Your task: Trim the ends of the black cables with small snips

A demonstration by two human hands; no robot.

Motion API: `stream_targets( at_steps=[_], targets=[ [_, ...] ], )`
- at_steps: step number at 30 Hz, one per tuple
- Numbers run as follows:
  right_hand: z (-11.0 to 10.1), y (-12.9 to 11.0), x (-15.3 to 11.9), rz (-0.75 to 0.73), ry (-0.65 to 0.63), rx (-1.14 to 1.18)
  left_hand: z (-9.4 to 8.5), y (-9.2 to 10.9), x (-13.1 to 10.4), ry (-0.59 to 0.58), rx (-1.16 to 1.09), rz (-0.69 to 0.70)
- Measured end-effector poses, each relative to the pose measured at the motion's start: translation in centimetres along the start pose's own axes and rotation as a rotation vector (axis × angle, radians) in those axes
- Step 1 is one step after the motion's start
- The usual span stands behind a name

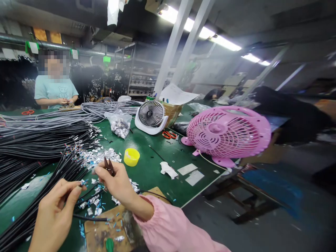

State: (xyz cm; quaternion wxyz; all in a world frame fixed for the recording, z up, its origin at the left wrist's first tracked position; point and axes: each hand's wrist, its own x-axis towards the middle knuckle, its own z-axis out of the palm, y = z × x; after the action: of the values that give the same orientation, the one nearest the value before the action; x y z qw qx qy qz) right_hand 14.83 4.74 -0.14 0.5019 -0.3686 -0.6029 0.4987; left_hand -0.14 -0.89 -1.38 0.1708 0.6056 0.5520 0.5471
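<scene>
My left hand [56,208] is closed in a pinch at the lower left, with a small blue wire end [83,182] showing at the fingertips. Just to its right, my right hand [117,180] is wrapped round dark snips [109,166], whose pointed blades stick up past the fingers; their handles are hidden in the palm. Bits of silver foil [96,200] and short blue offcuts lie under and between both hands. A black cable [90,219] ends over a worn wooden board [98,234] below them. Bundled black cables [56,175] run along the left, near my left hand.
Grey cables [52,122] stretch across the green table [147,168]. Beyond my hands are a yellow tape roll [131,157], a bag of small parts [120,125], a white fan [151,117], orange-handled scissors [169,134] and a pink fan [228,133]. A person [55,87] works across the table.
</scene>
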Motion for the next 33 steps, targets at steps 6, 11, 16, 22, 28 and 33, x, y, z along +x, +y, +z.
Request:
stream_targets(
  at_steps=[6,11,16,22,28,33],
  targets=[
    [-0.5,0.7,-1.1,-0.473,-0.068,-0.423,-0.7,1.2,0.2,-0.12,-0.161,-0.3],
    [-0.7,1.6,-1.1,-0.859,0.003,-0.792,-0.9,1.0,-0.3,-0.134,-0.174,-0.323],
    [-0.7,1.2,-1.0,-0.909,0.036,-0.853,-0.9,-1.1,-1.1,-0.027,-0.12,-0.261],
    [-0.8,1.0,-1.3,-0.944,0.043,-0.907,-0.8,-0.7,-1.1,-0.047,-0.101,-0.264],
    [-0.6,1.2,-0.9,-0.779,0.032,-0.485,-0.7,1.4,0.5,-0.209,-0.11,-0.322],
    [-0.3,1.9,-0.6,-0.786,0.008,-0.275,-0.7,1.7,0.2,-0.188,-0.102,-0.283]
  ],
)
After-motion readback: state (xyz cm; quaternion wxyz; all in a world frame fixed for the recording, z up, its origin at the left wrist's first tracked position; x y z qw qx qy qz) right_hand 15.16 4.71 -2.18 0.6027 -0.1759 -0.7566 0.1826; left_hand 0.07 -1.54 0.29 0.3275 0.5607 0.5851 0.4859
